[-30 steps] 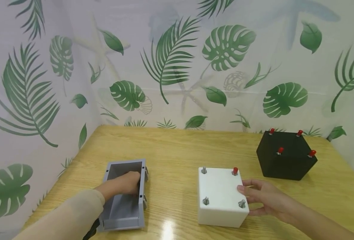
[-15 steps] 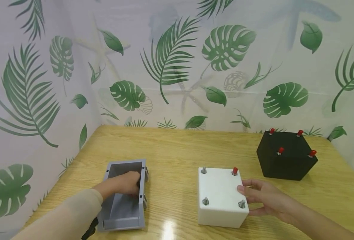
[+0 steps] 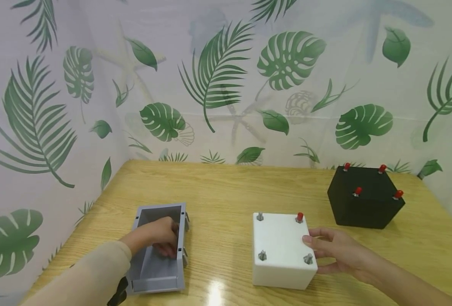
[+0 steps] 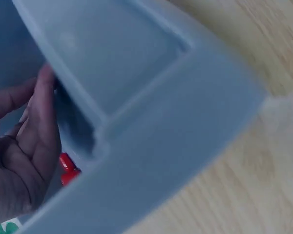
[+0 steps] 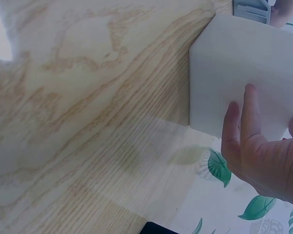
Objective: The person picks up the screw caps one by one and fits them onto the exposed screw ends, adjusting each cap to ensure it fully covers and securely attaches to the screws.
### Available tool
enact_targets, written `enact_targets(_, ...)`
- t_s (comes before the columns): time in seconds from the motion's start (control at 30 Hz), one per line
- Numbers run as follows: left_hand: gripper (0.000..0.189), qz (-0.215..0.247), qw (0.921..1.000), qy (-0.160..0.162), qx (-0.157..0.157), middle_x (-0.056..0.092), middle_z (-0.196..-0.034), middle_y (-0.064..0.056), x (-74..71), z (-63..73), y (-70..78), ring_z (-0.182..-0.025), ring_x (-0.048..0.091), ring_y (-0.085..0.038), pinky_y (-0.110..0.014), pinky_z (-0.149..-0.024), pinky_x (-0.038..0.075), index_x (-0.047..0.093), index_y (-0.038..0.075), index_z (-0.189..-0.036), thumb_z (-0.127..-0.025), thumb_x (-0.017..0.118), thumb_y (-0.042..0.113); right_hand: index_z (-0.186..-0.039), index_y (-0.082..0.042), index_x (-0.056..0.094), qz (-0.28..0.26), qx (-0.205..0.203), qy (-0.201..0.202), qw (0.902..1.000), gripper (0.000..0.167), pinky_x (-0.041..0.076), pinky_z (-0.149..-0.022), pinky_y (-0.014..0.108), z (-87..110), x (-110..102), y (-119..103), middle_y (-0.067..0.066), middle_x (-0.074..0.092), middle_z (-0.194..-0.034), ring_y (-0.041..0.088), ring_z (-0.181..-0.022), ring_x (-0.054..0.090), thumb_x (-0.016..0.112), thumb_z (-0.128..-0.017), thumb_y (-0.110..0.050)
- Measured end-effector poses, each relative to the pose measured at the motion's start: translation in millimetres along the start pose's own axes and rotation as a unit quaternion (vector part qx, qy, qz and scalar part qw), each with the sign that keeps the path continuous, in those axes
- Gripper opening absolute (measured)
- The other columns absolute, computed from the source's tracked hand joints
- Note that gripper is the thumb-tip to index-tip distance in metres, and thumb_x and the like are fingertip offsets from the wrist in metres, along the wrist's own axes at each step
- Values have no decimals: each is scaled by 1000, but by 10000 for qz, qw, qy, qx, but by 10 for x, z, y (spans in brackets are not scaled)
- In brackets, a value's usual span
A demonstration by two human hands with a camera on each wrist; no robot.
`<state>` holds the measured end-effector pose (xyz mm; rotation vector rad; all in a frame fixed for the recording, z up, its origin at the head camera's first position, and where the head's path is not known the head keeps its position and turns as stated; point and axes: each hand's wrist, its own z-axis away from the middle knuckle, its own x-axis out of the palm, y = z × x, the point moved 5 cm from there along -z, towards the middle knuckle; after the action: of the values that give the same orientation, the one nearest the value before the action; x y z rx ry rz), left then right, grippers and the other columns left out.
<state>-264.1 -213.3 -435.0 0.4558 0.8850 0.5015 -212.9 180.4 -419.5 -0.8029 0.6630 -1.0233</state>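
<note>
My left hand reaches down inside a grey plastic bin, its fingers close to the bin's right wall. In the left wrist view thumb and fingers come together, and I cannot tell whether anything is between them. Small red caps show inside the bin, just past the fingers. My right hand rests against the right side of a white box, thumb at its top edge and straight fingers along its side. Metal posts stand at the box's top corners; the far right one wears a red cap.
A black box with red-capped posts at its corners stands behind the right hand. The wooden table runs back to a leaf-printed cloth. Between bin and white box lies bare wood.
My left hand has shifted slightly inside the bin, so its fingers now show lower, toward the near right wall. The right hand and the white box have stayed put.
</note>
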Motion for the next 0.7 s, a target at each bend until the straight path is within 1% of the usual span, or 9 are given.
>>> enact_targets(0.1,6,445,9981,-227,-360,70,-71,-13,-5,-24,-73,-61,69,-18,-28,-54,57,62,0,-89,-84,59,-3,-137,8,30,59,-49,-24,10000,71,57,-80,45,9,8,-29,18,52,-125,22,-100,61,58,-93,-40)
enact_targets(0.13,6,569,9971,-279,-432,70,-72,-13,-8,-31,-92,-61,69,-18,-28,-54,57,63,0,-89,-85,59,-3,-137,8,30,75,-61,-32,9999,71,57,-80,45,9,6,-34,18,52,-125,22,-100,61,58,-93,-40)
enact_targets(0.23,7,888,9939,-377,-537,71,-73,-15,-10,-47,-131,-62,69,-17,-28,-56,58,65,0,-88,-84,60,-5,-137,8,29,55,-44,-38,10000,70,57,-80,46,11,1,-36,19,52,-125,22,-100,61,58,-94,-39)
enact_targets(0.43,10,1402,9866,-563,-613,71,-75,-16,-8,-79,-179,-60,67,-15,-28,-59,59,68,-3,-87,-85,59,-8,-138,8,27,-138,51,-50,9999,72,57,-80,46,14,0,-21,16,55,-122,20,-98,62,60,-93,-37)
enact_targets(0.53,11,1502,9843,-688,-616,71,-76,-17,-16,-85,-180,-61,67,-15,-28,-61,59,68,-5,-89,-85,58,-9,-138,7,25,-272,63,-111,9995,72,57,-81,46,19,5,-14,14,56,-119,20,-97,62,60,-93,-36)
enact_targets(0.6,10,1460,9850,-704,-585,70,-76,-17,-39,-85,-173,-62,68,-16,-28,-61,59,68,-6,-89,-85,60,-9,-138,7,25,-344,61,-146,9993,72,57,-81,45,24,9,-8,13,57,-118,19,-97,62,60,-93,-35)
enact_targets(0.7,8,1272,9883,-684,-497,70,-74,-16,-88,-76,-148,-64,69,-17,-28,-60,59,68,-6,-88,-83,63,-8,-138,7,24,-403,77,-137,9991,72,57,-80,45,25,5,6,13,57,-118,19,-96,62,60,-93,-35)
